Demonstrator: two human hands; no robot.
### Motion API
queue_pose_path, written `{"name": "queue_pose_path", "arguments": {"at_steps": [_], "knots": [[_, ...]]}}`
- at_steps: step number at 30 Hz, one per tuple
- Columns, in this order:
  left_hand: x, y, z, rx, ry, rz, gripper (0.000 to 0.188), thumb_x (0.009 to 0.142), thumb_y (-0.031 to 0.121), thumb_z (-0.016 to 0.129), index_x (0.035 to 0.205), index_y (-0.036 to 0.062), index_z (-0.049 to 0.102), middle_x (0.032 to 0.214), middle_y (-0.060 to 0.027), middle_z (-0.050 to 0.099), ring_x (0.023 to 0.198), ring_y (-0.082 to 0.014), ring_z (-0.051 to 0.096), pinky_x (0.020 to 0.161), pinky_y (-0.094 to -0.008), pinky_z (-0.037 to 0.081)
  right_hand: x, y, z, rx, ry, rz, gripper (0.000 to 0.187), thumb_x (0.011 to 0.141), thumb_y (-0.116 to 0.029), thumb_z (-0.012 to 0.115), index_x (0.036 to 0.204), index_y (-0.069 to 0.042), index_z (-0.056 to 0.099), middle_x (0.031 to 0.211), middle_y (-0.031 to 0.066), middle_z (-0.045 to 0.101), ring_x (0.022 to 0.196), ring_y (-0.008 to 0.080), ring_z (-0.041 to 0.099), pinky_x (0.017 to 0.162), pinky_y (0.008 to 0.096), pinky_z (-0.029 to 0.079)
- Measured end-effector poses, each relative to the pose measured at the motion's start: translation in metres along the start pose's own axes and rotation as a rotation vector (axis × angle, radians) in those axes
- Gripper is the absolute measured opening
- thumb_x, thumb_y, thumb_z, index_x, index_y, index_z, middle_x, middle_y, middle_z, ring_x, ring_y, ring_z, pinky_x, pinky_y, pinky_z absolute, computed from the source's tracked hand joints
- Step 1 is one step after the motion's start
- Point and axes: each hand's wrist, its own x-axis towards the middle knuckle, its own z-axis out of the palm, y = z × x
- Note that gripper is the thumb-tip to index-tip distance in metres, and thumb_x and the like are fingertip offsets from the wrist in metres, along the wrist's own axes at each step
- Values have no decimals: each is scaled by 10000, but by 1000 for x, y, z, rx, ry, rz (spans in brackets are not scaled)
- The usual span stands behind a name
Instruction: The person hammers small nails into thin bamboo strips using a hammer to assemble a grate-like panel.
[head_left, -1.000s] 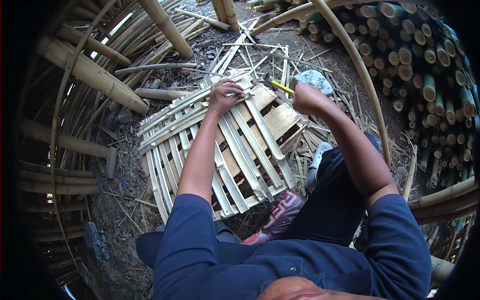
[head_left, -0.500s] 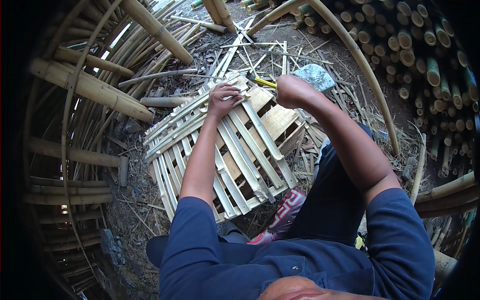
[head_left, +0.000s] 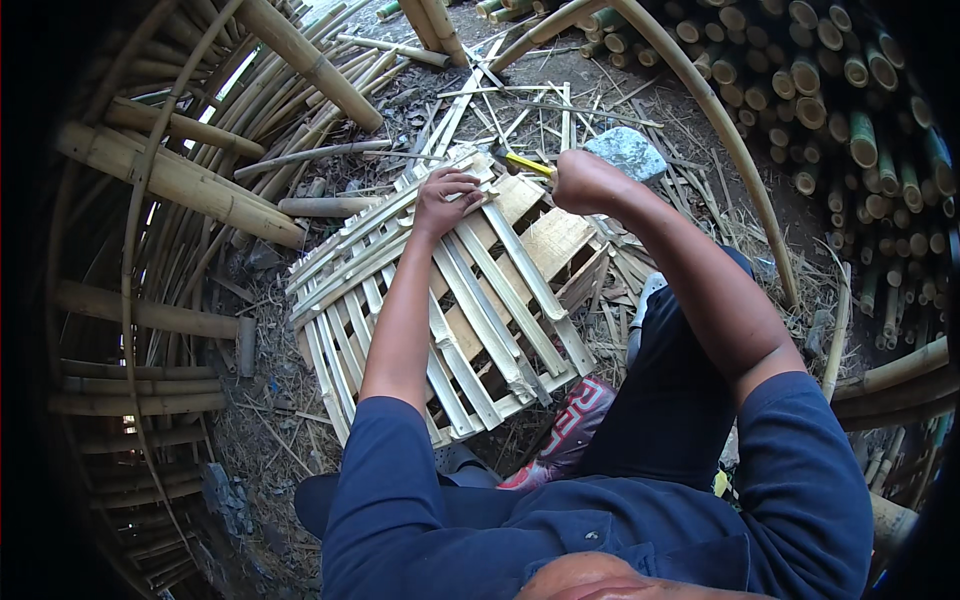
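Slatted panel (head_left: 512,303) of pale split strips, one, centre of the dial, lying over wooden boards (head_left: 552,242); judged light and springy, liable to splinter at the strip ends, best held by the crosswise strips (head_left: 350,272) along its ten-to-twelve o'clock side. Left hand (head_left: 447,202), at twelve, resting on those strips near their far end, fingers bent; whether they pinch anything cannot be told. Right hand (head_left: 580,183), between one and two o'clock, clenched round a yellow-handled hammer (head_left: 530,163), dark head pointing to ten, a pale stone (head_left: 628,155) just beside.
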Motion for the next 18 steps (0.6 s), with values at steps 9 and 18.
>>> {"name": "queue_pose_path", "arguments": {"at_steps": [9,18], "knots": [[-1,-4,-4,-70,11,26,179,744,172,900,905,140,828,1057,-11,781,1118,-242,660,1003,-389,513,5,1,3,-3,-22,38,267,829,-47,612,1005,126,716,979,297,714,893,398,731,756,451,569],[0,5,-5,-82,-30,-24,176,768,202,901,915,131,837,1126,-12,764,1147,-234,640,1001,-365,524,1,2,1,17,7,10,275,866,-78,569,945,157,688,912,340,684,848,402,720,761,472,544]]}}
